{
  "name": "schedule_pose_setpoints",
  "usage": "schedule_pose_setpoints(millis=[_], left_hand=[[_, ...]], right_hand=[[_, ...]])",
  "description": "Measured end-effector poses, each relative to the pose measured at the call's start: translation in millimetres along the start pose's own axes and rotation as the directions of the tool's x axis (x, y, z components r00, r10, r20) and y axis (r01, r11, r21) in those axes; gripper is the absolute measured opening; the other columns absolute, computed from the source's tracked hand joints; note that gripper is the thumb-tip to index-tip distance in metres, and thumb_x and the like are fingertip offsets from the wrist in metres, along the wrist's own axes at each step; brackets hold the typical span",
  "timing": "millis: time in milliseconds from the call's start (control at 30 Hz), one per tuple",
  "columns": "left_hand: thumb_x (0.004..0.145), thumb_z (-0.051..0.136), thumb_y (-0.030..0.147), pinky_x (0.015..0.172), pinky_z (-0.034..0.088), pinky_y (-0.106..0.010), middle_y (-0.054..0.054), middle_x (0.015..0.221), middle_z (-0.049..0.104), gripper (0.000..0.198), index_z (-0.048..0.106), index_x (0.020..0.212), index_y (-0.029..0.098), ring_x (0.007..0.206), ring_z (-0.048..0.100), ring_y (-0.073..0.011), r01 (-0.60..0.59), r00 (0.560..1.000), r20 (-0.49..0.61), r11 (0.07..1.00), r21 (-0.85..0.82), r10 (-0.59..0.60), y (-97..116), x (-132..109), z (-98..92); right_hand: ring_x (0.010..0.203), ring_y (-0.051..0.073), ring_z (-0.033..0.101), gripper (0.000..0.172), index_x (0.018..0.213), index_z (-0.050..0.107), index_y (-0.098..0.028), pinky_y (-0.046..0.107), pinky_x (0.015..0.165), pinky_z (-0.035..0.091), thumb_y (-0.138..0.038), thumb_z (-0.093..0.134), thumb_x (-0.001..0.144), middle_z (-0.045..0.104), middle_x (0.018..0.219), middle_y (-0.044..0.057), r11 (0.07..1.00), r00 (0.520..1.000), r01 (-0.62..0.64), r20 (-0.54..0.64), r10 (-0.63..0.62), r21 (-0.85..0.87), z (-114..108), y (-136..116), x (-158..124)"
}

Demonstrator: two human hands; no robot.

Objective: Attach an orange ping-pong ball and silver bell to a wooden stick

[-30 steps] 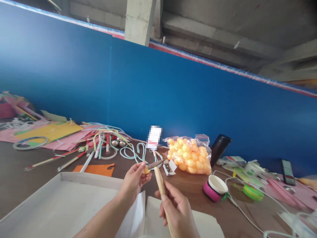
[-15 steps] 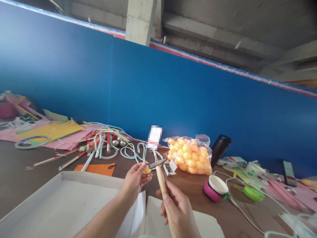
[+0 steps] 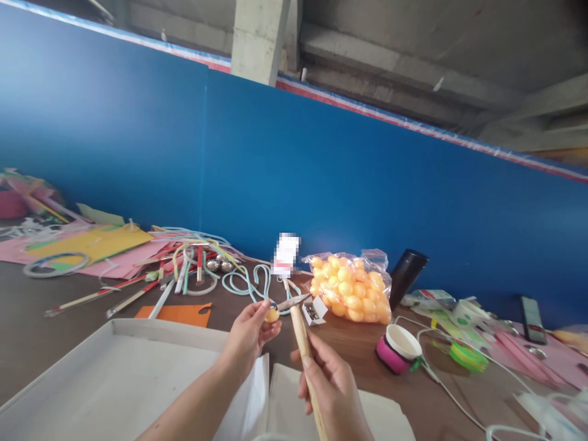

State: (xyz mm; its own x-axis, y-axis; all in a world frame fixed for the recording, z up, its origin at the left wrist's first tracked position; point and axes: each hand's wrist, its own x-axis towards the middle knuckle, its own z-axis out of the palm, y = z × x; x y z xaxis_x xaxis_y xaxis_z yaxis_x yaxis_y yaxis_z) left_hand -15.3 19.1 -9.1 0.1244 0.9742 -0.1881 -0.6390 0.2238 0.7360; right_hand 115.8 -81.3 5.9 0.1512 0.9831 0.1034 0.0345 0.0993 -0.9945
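My left hand (image 3: 252, 334) is closed, its thumb and fingers pinching a small orange ball (image 3: 272, 315) with a shiny dark cap or piece on its upper side. The fingers partly cover the ball. My right hand (image 3: 328, 380) wraps round the pale wooden handle of a hammer (image 3: 301, 337). The hammer's narrow metal head (image 3: 294, 302) points left, its tip close beside the ball; I cannot tell whether they touch. Just right of the head sits a small open white box (image 3: 318, 313) holding dark metal bits.
A clear bag of orange balls (image 3: 349, 288) lies behind the hands, beside a black cylinder (image 3: 408, 275). A white tray (image 3: 169, 331) stands at the front left. A pink-and-white cup (image 3: 399, 348) stands to the right, near a white cable. Tubes, sticks and coloured paper (image 3: 98, 245) cover the left.
The hammer head has shifted slightly away from the ball, and more of the shiny cap shows. Both hands keep their grips. The view has moved slightly.
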Motion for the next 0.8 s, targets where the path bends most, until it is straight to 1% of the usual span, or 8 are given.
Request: schedule_pose_setpoints(millis=[67,200,333,467,567,700,800], left_hand=[[0.072,0.066,0.029,0.053,0.053,-0.022,-0.003,0.066,0.062,0.021,0.054,0.081,0.014,0.055,0.063,-0.0121,0.004,1.0,-0.008,1.0,0.0,-0.004,0.0,-0.3,0.0],[0.073,0.065,0.029,0.053,0.053,-0.022,-0.004,0.068,0.063,0.021,0.054,0.081,0.014,0.055,0.063,-0.012,0.005,1.0,-0.011,1.0,0.007,-0.005,0.2,-1.0,0.0],[0.073,0.065,0.029,0.053,0.052,-0.022,-0.003,0.066,0.061,0.02,0.054,0.081,0.014,0.055,0.063,-0.0123,0.009,1.0,-0.009,1.0,0.008,-0.009,0.0,-0.7,0.1],[0.073,0.065,0.029,0.054,0.053,-0.022,-0.003,0.067,0.062,0.02,0.054,0.08,0.014,0.055,0.063,-0.012,0.009,1.0,-0.01,1.0,0.001,-0.009,0.7,-1.1,0.9],[0.073,0.065,0.029,0.053,0.052,-0.022,-0.003,0.066,0.061,0.02,0.053,0.079,0.014,0.054,0.063,-0.012,0.015,1.0,-0.007,1.0,0.005,-0.015,1.7,-2.2,2.3],[0.074,0.064,0.028,0.054,0.052,-0.021,-0.003,0.066,0.061,0.018,0.054,0.079,0.014,0.055,0.063,-0.0117,0.008,1.0,-0.015,1.0,0.012,-0.008,1.8,-3.3,2.9],[0.075,0.063,0.028,0.053,0.052,-0.021,-0.003,0.065,0.061,0.017,0.053,0.079,0.014,0.054,0.062,-0.0118,0.017,1.0,-0.021,1.0,0.015,-0.016,1.0,-3.4,2.0]], right_hand=[[0.046,0.01,0.05,0.052,0.123,0.05,-0.015,0.019,0.033,0.039,-0.041,0.058,0.079,0.062,0.087,0.011,1.0,1.0,-0.005,0.014,0.005,-0.004,0.1,0.1,0.4],[0.047,0.01,0.049,0.051,0.124,0.048,-0.016,0.019,0.034,0.04,-0.04,0.056,0.08,0.061,0.091,0.011,1.0,1.0,0.008,0.003,-0.008,0.01,-0.3,0.5,0.7],[0.046,0.01,0.049,0.051,0.124,0.048,-0.015,0.019,0.033,0.038,-0.039,0.056,0.081,0.062,0.088,0.01,1.0,1.0,-0.004,0.02,0.004,-0.004,0.0,1.6,0.5],[0.046,0.009,0.049,0.053,0.124,0.049,-0.016,0.019,0.032,0.039,-0.042,0.058,0.079,0.062,0.09,0.011,0.999,1.0,0.012,0.002,-0.012,0.032,1.1,1.9,0.0],[0.045,0.01,0.05,0.053,0.123,0.05,-0.015,0.018,0.032,0.038,-0.042,0.059,0.078,0.062,0.087,0.011,1.0,1.0,-0.003,0.0,0.003,0.016,1.6,1.0,-0.5],[0.047,0.01,0.05,0.052,0.124,0.049,-0.016,0.018,0.033,0.039,-0.041,0.058,0.079,0.062,0.091,0.011,0.999,1.0,0.005,-0.01,-0.005,0.034,1.5,0.3,-0.8],[0.046,0.01,0.05,0.054,0.124,0.049,-0.015,0.019,0.032,0.039,-0.042,0.058,0.078,0.062,0.089,0.011,1.0,1.0,-0.005,-0.003,0.005,0.024,1.5,0.6,-0.8]])
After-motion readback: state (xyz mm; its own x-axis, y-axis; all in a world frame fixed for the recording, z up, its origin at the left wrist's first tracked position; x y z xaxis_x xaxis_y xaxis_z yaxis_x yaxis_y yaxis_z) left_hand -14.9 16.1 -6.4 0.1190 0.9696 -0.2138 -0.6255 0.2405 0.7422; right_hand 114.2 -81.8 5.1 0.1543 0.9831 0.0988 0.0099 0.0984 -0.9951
